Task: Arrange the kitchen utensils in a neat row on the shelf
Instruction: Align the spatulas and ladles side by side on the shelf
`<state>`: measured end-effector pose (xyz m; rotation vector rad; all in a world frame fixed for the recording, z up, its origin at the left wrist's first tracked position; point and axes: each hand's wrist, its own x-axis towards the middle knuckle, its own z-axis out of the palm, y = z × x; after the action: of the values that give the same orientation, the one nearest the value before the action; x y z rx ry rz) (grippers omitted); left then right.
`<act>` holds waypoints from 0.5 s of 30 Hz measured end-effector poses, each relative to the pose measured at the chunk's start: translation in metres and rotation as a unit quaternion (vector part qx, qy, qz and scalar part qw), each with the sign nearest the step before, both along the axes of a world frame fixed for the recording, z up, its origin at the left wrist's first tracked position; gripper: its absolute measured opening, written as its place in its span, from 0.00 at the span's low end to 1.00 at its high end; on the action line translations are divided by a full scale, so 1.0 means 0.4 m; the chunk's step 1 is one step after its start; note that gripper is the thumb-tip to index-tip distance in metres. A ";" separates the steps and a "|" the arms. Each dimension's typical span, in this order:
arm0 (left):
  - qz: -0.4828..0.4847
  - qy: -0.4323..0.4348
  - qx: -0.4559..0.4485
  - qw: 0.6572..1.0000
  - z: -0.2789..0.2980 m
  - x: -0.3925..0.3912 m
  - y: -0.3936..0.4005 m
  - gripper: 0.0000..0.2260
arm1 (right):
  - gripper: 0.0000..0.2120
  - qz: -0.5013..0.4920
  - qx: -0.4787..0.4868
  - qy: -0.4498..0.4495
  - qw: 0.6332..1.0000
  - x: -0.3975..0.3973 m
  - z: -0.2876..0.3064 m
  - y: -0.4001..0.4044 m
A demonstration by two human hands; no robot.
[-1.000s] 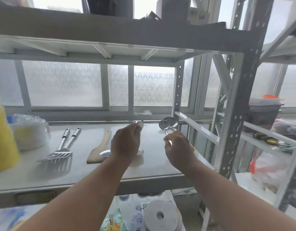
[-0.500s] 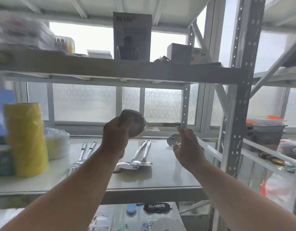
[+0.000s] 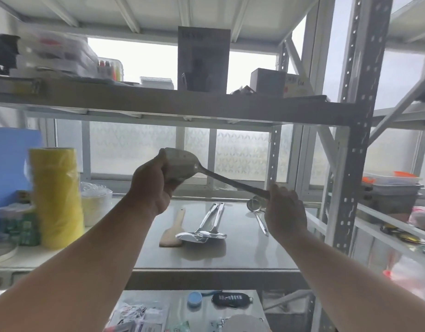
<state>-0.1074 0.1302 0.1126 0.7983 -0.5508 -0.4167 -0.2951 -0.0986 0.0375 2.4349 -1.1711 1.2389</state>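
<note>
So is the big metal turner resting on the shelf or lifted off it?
Lifted. The left hand grips its blade and the right hand its handle end; the metal turner hangs above the shelf, touching nothing else.

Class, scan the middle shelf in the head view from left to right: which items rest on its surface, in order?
Yellow roll → stack of clear plastic bowls → wooden spatula → pair of metal turners → small ladles.

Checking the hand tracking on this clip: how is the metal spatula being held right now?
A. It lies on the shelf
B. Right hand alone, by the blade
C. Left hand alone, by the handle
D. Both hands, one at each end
D: the left hand grips the blade of the metal spatula and the right hand grips its handle end, above the shelf.
</note>
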 end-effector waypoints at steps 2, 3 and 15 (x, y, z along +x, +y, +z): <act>-0.089 0.015 -0.010 0.996 -0.003 0.002 -0.003 0.19 | 0.06 0.039 0.048 -0.022 0.998 0.003 -0.038 -0.007; -0.120 -0.006 0.003 0.993 -0.007 0.004 -0.011 0.21 | 0.05 0.061 0.077 -0.035 0.995 0.001 -0.057 -0.009; -0.145 -0.233 0.230 0.934 -0.114 -0.057 -0.120 0.27 | 0.01 0.295 0.350 -0.108 0.882 -0.006 -0.160 0.067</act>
<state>-0.1303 0.0823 0.0672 1.2900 -1.0449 -0.6469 -0.2976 -0.0716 -0.0265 3.4655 -1.1002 1.4464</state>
